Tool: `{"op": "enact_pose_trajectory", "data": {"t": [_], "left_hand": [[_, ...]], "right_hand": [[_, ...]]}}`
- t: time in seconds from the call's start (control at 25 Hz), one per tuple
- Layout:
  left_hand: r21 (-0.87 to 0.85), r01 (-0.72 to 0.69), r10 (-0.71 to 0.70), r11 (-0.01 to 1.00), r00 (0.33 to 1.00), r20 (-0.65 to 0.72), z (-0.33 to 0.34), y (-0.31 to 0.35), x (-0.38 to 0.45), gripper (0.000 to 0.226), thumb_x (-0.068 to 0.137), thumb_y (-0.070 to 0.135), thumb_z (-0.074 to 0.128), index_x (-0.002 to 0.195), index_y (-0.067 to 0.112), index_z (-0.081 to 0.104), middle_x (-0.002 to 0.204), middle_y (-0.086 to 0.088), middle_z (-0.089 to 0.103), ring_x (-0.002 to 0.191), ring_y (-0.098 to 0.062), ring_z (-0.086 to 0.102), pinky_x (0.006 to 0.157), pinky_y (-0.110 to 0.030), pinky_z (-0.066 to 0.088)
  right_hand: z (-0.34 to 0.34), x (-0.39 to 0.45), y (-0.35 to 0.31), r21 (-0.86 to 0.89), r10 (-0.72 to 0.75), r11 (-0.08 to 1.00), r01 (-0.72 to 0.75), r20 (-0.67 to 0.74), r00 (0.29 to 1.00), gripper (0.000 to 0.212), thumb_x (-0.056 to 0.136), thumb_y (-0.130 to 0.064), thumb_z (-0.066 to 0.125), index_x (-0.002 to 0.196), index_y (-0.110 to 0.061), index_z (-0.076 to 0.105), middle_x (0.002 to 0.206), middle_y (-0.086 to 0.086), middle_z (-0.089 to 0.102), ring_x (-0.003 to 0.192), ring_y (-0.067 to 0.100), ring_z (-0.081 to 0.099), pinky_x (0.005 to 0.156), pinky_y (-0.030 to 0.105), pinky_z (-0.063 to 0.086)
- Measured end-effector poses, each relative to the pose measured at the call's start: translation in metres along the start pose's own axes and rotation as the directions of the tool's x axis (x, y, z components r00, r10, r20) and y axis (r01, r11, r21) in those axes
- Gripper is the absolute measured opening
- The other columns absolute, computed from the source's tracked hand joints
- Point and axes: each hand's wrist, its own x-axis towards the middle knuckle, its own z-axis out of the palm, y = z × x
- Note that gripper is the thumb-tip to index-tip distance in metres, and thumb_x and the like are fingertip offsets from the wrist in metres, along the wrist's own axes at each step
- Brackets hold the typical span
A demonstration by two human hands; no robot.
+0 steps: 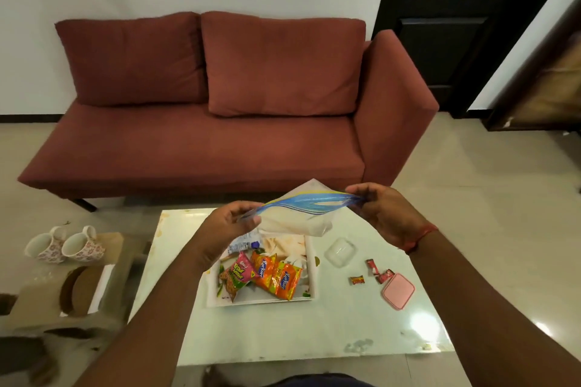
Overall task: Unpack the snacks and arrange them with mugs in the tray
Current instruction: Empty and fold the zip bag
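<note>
Both hands hold a clear zip bag (301, 214) up over the bench (314, 330), stretched between them. The left hand (226, 226) has its fingers pinched on the bag's left corner; the right hand (383, 214) has its fingers pinched on the blue zip strip at the right end. The bag looks empty or nearly so, though its clear film makes that hard to judge.

Below it, the tray (309, 276) already holds 2 orange snack packets (276, 275), a pink and green packet (237, 276) and a white and blue packet (243, 243) partly hidden by the left hand. So the unpacking step seems close to done. 3 small wrapped sweets (374, 272) lie loose on the bench to the right of the tray, beside a pink box (398, 291) and a clear lid (339, 251).

The 2 floral mugs (64, 245) lie tipped on a low side stand (63, 289) to the left, well apart from the tray. The next move probably calls for setting the bag aside, then gathering the sweets and bringing the mugs over.

The tray's near left corner is covered by the left forearm, and the packet labels are mostly too small to read.
</note>
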Motion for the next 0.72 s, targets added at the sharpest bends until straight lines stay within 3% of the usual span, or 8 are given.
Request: {"op": "enact_pose_trajectory", "data": {"t": [0.08, 0.12, 0.24, 0.32, 0.4, 0.48, 0.6, 0.72], "left_hand": [[0.389, -0.011, 0.033, 0.921, 0.998, -0.051, 0.007, 0.004, -0.007, 0.023, 0.082, 0.031, 0.078, 0.105, 0.030, 0.072, 0.100, 0.011, 0.075, 0.093, -0.004, 0.069, 0.079, -0.016, 0.051], [0.453, -0.017, 0.078, 0.892, 0.990, -0.118, 0.010, 0.008, -0.009, 0.011, 0.086, 0.029, 0.076, 0.097, 0.032, 0.073, 0.092, 0.013, 0.075, 0.086, -0.001, 0.068, 0.073, -0.011, 0.048], [0.337, -0.054, 0.166, 0.940, 0.935, -0.312, 0.013, 0.022, -0.012, 0.019, 0.096, 0.019, 0.064, 0.079, 0.025, 0.068, 0.067, 0.011, 0.073, 0.066, 0.003, 0.064, 0.064, -0.007, 0.045], [0.333, -0.092, 0.224, 0.938, 0.895, -0.385, 0.014, 0.031, -0.010, 0.024, 0.099, 0.020, 0.058, 0.076, 0.023, 0.064, 0.058, 0.012, 0.068, 0.057, 0.005, 0.060, 0.062, -0.006, 0.044], [0.196, -0.149, 0.222, 0.969, 0.872, -0.437, 0.017, 0.039, -0.005, 0.027, 0.102, 0.023, 0.054, 0.076, 0.020, 0.061, 0.053, 0.010, 0.062, 0.052, 0.001, 0.055, 0.067, -0.015, 0.049], [-0.080, -0.219, 0.164, 0.973, 0.887, -0.433, 0.018, 0.050, 0.000, 0.030, 0.104, 0.024, 0.049, 0.076, 0.017, 0.057, 0.052, 0.011, 0.050, 0.050, -0.003, 0.047, 0.073, -0.032, 0.058], [-0.358, -0.267, 0.130, 0.895, 0.923, -0.362, 0.013, 0.063, 0.003, 0.037, 0.105, 0.028, 0.046, 0.071, 0.021, 0.059, 0.057, 0.009, 0.041, 0.051, -0.006, 0.044, 0.068, -0.043, 0.063], [-0.483, -0.268, 0.138, 0.834, 0.948, -0.286, -0.003, 0.067, -0.003, 0.028, 0.099, 0.039, 0.052, 0.078, 0.021, 0.062, 0.067, 0.003, 0.055, 0.060, -0.012, 0.059, 0.065, -0.039, 0.061]], "right_hand": [[-0.006, -0.004, -0.003, -0.249, -0.120, 0.962, 0.112, -0.015, 0.993, 0.027, 0.084, 0.018, 0.060, 0.091, -0.007, 0.068, 0.093, 0.013, 0.068, 0.085, 0.021, 0.062, 0.084, 0.030, 0.055], [-0.007, -0.006, -0.006, -0.347, -0.171, 0.924, 0.158, -0.006, 0.985, 0.019, 0.086, 0.010, 0.066, 0.086, -0.010, 0.068, 0.086, 0.011, 0.068, 0.078, 0.019, 0.062, 0.078, 0.031, 0.055], [-0.009, -0.006, -0.016, -0.453, -0.285, 0.856, 0.250, -0.009, 0.959, 0.019, 0.091, -0.002, 0.066, 0.077, -0.015, 0.065, 0.067, 0.000, 0.063, 0.059, 0.010, 0.056, 0.058, 0.020, 0.050], [-0.006, -0.007, -0.023, -0.346, -0.341, 0.891, 0.294, -0.082, 0.937, 0.018, 0.093, -0.003, 0.063, 0.077, -0.011, 0.063, 0.065, -0.006, 0.064, 0.057, 0.004, 0.058, 0.057, 0.019, 0.048], [0.003, -0.014, -0.027, -0.059, -0.323, 0.946, 0.319, -0.077, 0.943, 0.005, 0.095, -0.008, 0.062, 0.090, -0.007, 0.063, 0.080, 0.001, 0.070, 0.070, 0.010, 0.066, 0.065, 0.028, 0.055], [0.014, -0.024, -0.024, 0.125, -0.303, 0.948, 0.293, 0.064, 0.951, 0.016, 0.091, -0.018, 0.064, 0.106, -0.012, 0.062, 0.099, 0.001, 0.073, 0.085, 0.015, 0.069, 0.072, 0.033, 0.057], [0.035, -0.040, -0.013, -0.031, -0.172, 0.982, 0.184, 0.229, 0.958, 0.040, 0.086, -0.017, 0.068, 0.125, -0.015, 0.059, 0.112, -0.001, 0.072, 0.098, 0.012, 0.069, 0.083, 0.032, 0.055], [0.064, -0.048, -0.005, -0.037, -0.201, 0.978, 0.207, 0.133, 0.971, 0.020, 0.088, -0.003, 0.066, 0.108, -0.002, 0.062, 0.087, 0.008, 0.070, 0.073, 0.017, 0.069, 0.068, 0.030, 0.051]]}}
